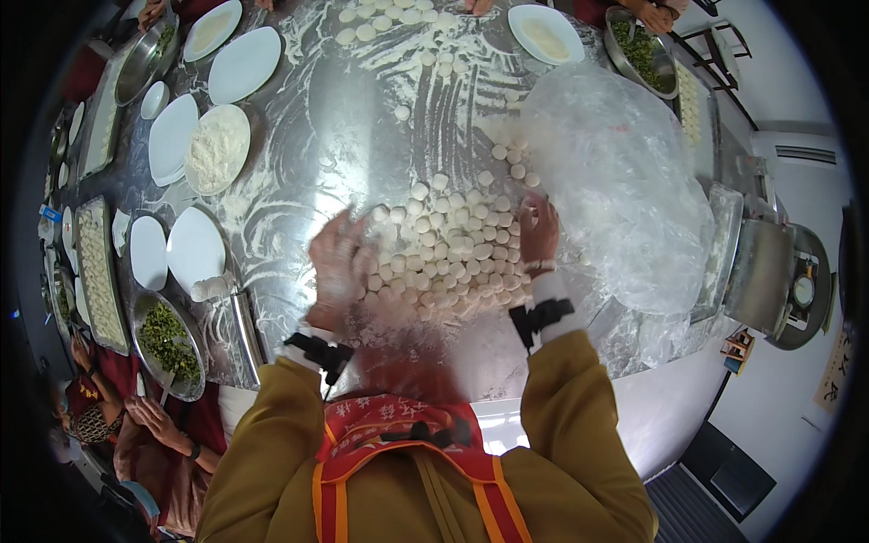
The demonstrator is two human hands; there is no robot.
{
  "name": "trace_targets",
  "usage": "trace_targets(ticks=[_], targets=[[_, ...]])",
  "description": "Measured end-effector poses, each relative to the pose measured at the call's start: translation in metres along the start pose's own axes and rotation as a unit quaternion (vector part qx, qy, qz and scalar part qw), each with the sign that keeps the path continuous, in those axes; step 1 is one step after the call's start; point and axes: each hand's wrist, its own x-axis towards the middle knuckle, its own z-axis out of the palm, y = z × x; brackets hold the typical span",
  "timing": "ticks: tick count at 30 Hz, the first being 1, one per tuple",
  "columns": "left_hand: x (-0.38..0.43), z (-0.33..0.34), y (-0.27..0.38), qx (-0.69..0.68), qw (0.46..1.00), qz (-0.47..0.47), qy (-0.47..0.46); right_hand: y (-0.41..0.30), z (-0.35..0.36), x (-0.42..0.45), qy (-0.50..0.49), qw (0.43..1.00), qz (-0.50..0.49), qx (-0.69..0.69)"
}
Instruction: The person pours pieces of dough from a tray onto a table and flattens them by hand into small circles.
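Many small white dough pieces [461,244] lie bunched on a flour-dusted metal table [380,136] in front of me. My left hand [339,265], blurred, is at the left edge of the bunch with its fingers apart and nothing visible in it. At the right edge, my right hand [540,227] is bent beside the outer pieces; whether its fingers hold one is unclear. A few loose dough pieces [516,159] lie farther off, partly beside a large clear plastic bag [611,190] to the right of my right hand.
Left of me are a metal rolling pin [246,332], a bowl of chopped green filling [170,346], white plates [195,248] and a plate of flour [217,149]. Another filling bowl [641,58] stands at the far right. Other people's hands [153,421] appear around the table edges.
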Motion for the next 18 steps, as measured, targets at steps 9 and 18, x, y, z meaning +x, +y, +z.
trace_targets(ticks=[9,18], targets=[[-0.011,-0.046,-0.087,0.196,0.973,-0.094,-0.071,0.081,-0.074,0.103,0.106,0.905,0.26,0.32],[-0.002,-0.024,-0.078,0.267,0.954,-0.101,-0.089,0.06,-0.063,0.074,0.004,0.947,0.191,0.259]])
